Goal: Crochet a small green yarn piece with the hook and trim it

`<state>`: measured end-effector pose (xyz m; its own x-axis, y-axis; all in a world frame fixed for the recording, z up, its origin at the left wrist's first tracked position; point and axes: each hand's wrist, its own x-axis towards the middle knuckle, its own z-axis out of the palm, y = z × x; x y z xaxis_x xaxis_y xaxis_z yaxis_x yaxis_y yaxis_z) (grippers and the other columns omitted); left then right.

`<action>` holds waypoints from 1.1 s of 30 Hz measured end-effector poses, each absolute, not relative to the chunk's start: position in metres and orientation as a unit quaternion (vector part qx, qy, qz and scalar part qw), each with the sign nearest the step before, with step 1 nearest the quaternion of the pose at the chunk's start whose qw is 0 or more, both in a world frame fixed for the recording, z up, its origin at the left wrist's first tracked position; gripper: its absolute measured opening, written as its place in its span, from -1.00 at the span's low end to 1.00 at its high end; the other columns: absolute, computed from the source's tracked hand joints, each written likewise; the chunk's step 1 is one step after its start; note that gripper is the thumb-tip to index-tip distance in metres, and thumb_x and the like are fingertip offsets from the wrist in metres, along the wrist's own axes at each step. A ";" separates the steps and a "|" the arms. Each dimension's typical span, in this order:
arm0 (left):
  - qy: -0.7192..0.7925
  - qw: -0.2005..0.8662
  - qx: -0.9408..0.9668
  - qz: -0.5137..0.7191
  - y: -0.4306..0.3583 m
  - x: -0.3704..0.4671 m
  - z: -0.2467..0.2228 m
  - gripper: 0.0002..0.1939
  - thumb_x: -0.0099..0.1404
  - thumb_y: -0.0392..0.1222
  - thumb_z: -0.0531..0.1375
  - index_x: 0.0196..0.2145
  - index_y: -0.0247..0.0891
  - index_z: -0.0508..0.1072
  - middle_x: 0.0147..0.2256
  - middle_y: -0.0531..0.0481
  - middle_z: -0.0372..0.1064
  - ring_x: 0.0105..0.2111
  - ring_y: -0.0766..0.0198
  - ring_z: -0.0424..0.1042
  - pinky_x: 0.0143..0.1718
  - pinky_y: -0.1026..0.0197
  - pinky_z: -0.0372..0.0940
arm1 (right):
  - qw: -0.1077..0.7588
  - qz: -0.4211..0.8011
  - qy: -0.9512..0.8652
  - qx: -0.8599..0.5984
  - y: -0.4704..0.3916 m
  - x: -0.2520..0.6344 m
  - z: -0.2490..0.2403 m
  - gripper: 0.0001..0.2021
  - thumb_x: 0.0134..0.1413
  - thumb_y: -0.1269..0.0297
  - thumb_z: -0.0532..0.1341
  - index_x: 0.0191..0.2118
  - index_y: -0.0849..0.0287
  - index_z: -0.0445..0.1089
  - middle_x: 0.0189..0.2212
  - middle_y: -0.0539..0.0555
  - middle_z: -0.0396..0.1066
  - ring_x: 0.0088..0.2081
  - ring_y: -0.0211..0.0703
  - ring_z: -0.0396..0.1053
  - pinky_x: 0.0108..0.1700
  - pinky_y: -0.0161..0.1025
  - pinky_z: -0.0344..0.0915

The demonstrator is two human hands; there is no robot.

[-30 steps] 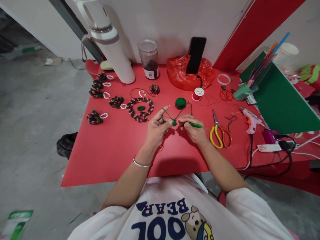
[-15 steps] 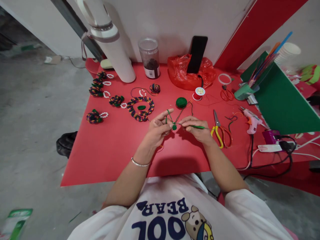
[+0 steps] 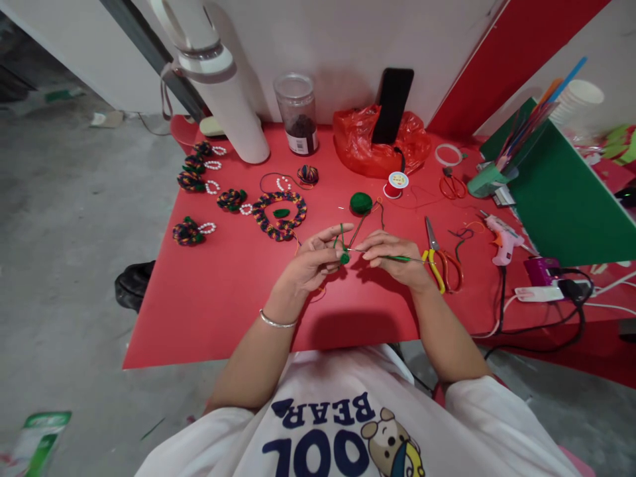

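Note:
My left hand (image 3: 314,260) pinches a small green crocheted piece (image 3: 344,258), with green yarn looped over its raised index finger. A green-handled crochet hook (image 3: 400,258) is held in my right hand (image 3: 392,257), its metal tip at the top of the green piece. Just beyond the hands lies a green yarn ball (image 3: 360,203), its strand running down to the fingers. To the left, a multicoloured braided ring (image 3: 263,228) surrounds a green leaf-shaped piece (image 3: 281,213).
Multicoloured pieces with pearl loops (image 3: 187,232) lie at left. Behind stand a white bottle (image 3: 231,106), a jar (image 3: 297,119) and a phone (image 3: 392,106) on a red bag. At right are scissors (image 3: 433,248), a thread spool (image 3: 397,184), a pink glue gun (image 3: 504,242) and cables.
My left index finger and its yarn loop have shifted slightly right and down. The green piece sits a little lower, and the hook has turned slightly in my right hand.

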<state>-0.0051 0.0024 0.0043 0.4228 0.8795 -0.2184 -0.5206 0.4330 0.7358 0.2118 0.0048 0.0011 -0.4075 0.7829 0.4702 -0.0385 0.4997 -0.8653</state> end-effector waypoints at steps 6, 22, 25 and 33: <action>0.394 0.639 0.393 0.530 0.001 0.003 0.007 -0.34 -0.04 -0.33 0.48 0.07 -0.28 0.56 -0.52 0.07 0.48 -0.56 0.40 0.38 -0.57 0.39 0.20 | 0.495 0.430 -0.683 -0.322 -0.001 0.206 0.000 -0.86 0.25 0.13 0.33 -0.15 -0.07 0.64 -0.17 0.06 0.63 -0.12 -0.09 0.56 0.00 -0.09 0.48; 0.376 0.660 0.352 0.547 0.001 0.009 0.003 -0.32 -0.08 -0.28 0.54 0.05 -0.28 0.56 -0.49 0.05 0.53 -0.56 0.41 0.40 -0.55 0.38 0.23 | 0.532 0.423 -0.643 -0.353 -0.005 0.188 -0.012 -0.84 0.23 0.04 0.33 -0.19 -0.10 0.64 -0.11 0.04 0.62 -0.05 -0.08 0.54 0.08 -0.05 0.45; 0.371 0.679 0.321 0.546 0.001 0.010 0.004 -0.34 -0.08 -0.28 0.54 0.03 -0.29 0.57 -0.52 0.06 0.50 -0.65 0.49 0.26 -0.65 0.40 0.04 | 0.528 0.424 -0.636 -0.369 -0.005 0.187 -0.013 -0.80 0.23 -0.01 0.32 -0.19 -0.11 0.64 -0.12 0.05 0.61 -0.04 -0.05 0.52 0.10 -0.01 0.44; 0.348 0.726 0.258 0.533 0.001 0.011 0.007 -0.40 -0.09 -0.30 0.51 -0.03 -0.25 0.58 -0.53 0.11 0.47 -0.71 0.55 0.09 -0.69 0.40 -0.12 | 0.555 0.443 -0.598 -0.373 -0.004 0.186 -0.026 -0.76 0.23 -0.05 0.30 -0.19 -0.07 0.63 -0.15 0.09 0.58 -0.04 -0.04 0.49 0.01 -0.04 0.46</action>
